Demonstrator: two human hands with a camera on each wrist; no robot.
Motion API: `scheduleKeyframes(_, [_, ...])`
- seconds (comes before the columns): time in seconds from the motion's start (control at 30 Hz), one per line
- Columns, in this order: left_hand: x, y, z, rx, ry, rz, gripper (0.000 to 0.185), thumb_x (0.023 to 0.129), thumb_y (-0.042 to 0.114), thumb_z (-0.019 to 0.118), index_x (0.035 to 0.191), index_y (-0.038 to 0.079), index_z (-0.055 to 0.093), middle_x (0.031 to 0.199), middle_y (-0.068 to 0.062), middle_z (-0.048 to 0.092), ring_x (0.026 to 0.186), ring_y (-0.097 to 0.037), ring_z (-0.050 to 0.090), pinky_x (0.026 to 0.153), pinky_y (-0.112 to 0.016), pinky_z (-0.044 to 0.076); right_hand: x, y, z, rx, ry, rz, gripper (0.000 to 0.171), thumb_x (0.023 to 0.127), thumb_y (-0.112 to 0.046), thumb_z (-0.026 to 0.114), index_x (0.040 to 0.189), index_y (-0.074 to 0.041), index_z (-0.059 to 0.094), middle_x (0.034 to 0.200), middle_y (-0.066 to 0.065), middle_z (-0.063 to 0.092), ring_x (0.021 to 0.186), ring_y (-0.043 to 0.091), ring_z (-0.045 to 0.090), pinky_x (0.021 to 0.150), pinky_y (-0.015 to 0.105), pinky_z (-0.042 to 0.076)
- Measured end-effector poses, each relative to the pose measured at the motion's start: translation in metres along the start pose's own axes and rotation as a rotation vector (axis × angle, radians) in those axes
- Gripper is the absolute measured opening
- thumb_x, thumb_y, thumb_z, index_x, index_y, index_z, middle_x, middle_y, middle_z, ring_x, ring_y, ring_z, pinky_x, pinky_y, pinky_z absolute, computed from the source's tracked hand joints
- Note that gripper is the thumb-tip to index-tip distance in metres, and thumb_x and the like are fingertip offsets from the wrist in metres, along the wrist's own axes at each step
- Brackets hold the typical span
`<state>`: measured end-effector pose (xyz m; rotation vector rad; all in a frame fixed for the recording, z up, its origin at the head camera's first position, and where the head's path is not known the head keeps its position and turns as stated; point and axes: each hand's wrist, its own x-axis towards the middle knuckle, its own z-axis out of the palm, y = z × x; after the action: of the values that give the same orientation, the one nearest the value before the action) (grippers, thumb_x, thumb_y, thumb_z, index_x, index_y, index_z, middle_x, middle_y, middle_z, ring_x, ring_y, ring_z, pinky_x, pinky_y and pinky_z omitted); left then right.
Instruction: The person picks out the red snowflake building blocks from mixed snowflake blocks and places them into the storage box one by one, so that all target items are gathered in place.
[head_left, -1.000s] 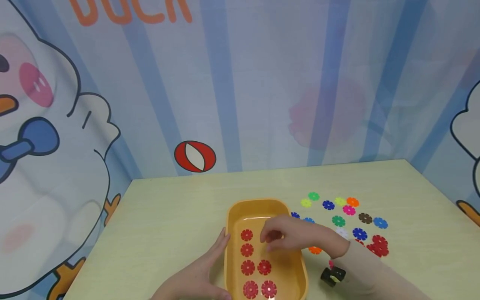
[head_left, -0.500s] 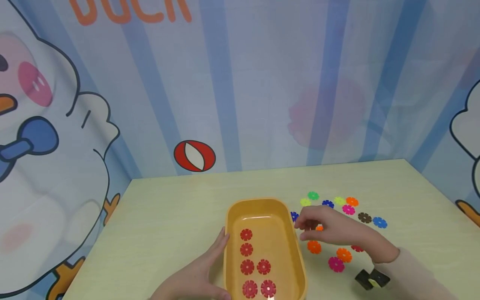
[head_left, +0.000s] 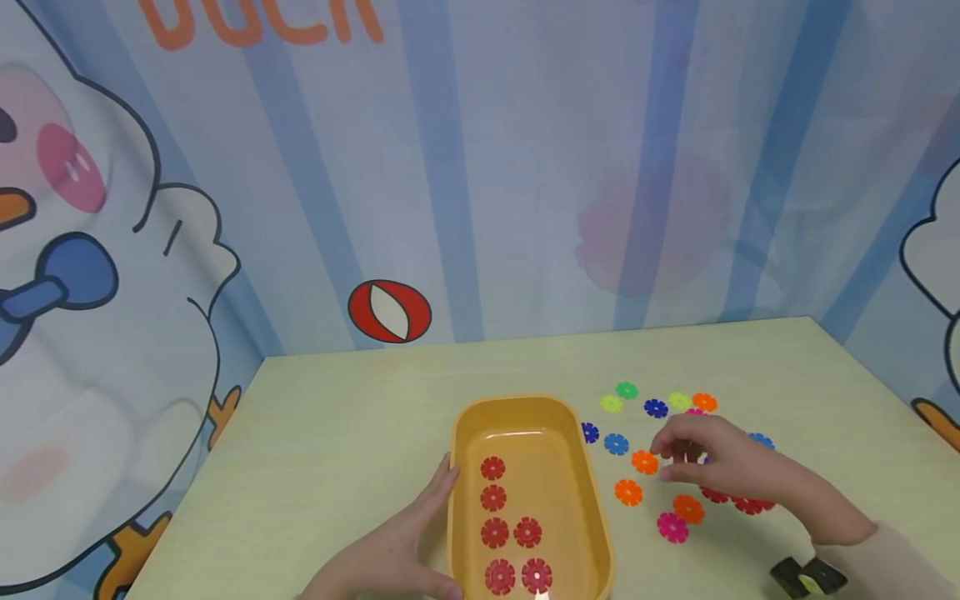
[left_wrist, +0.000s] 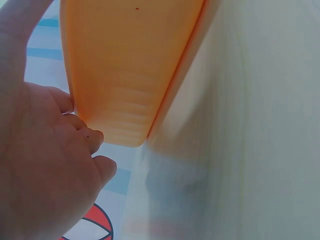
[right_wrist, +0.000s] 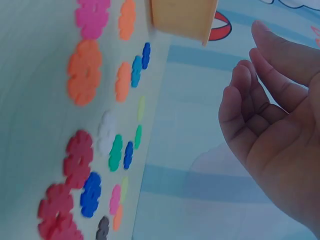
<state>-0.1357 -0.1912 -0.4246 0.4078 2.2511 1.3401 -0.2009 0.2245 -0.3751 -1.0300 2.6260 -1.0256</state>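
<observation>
Hand [head_left: 390,554] steadies tray [head_left: 577,467] of discs [head_left: 493,500]

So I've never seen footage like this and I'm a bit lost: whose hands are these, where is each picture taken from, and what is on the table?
A person wears three cameras. The wide picture comes from the head, the other two from the wrists. The left hand rests flat against the side of an orange tray holding six red flower discs. The right hand, empty with relaxed fingers, hovers over loose coloured flower discs scattered on the pale green table. The left wrist view shows the tray's wall up close; the right wrist view shows the open palm.
</observation>
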Motion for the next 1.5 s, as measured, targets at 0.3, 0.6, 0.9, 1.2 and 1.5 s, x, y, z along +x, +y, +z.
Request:
scheduleKeyframes(0.3, [0.0, 0.001, 0.0, -0.014, 0.004, -0.008, 0.115, 0.072, 0.045, 0.082, 0.154, 0.04, 0.001, 0.161, 0.014, -0.003, 0.148, -0.029, 0.007, 0.111, -0.061, 0.025, -0.019, 0.021, -0.004, -0.003, -0.006, 0.139, 0.026, 0.084, -0.02, 0.075, 0.102, -0.005, 0.065, 0.089, -0.005, 0.06, 0.075, 0.004, 0.053, 0.065, 0.021, 0.052])
scheduleKeyframes(0.6, [0.001, 0.0, -0.002, 0.044, -0.008, 0.038, 0.117, 0.072, 0.049, 0.082, 0.156, 0.028, 0.004, 0.161, 0.009, -0.009, 0.149, -0.029, 0.003, 0.112, -0.062, 0.021, -0.03, 0.046, -0.002, -0.041, -0.032, 0.231, 0.028, 0.081, -0.019, 0.077, 0.101, -0.004, 0.064, 0.086, -0.003, 0.058, 0.074, 0.003, 0.049, 0.063, 0.021, 0.049])
scheduleKeyframes(0.9, [0.001, 0.001, -0.001, 0.028, -0.011, 0.023, 0.116, 0.072, 0.049, 0.081, 0.156, 0.032, 0.002, 0.162, 0.011, -0.007, 0.149, -0.029, 0.004, 0.111, -0.063, 0.021, -0.033, 0.062, 0.0, -0.033, -0.069, 0.299, 0.032, 0.078, -0.022, 0.08, 0.099, -0.005, 0.063, 0.088, -0.001, 0.06, 0.075, 0.006, 0.049, 0.065, 0.021, 0.048])
scheduleKeyframes(1.2, [0.0, 0.001, -0.002, 0.031, -0.006, 0.03, 0.116, 0.072, 0.049, 0.081, 0.156, 0.028, 0.004, 0.162, 0.009, -0.008, 0.149, -0.03, 0.003, 0.112, -0.062, 0.021, -0.029, 0.065, 0.0, -0.076, -0.093, 0.331, 0.034, 0.076, -0.025, 0.082, 0.097, -0.007, 0.064, 0.082, -0.002, 0.057, 0.074, 0.012, 0.048, 0.062, 0.021, 0.045])
scheduleKeyframes(1.5, [0.001, 0.0, -0.002, 0.031, -0.007, 0.051, 0.116, 0.072, 0.048, 0.081, 0.155, 0.033, 0.002, 0.162, 0.011, -0.006, 0.148, -0.03, 0.005, 0.111, -0.062, 0.024, -0.023, 0.065, 0.004, -0.116, -0.103, 0.429, 0.031, 0.073, -0.02, 0.083, 0.096, -0.008, 0.066, 0.083, -0.002, 0.058, 0.079, 0.017, 0.051, 0.065, 0.025, 0.047])
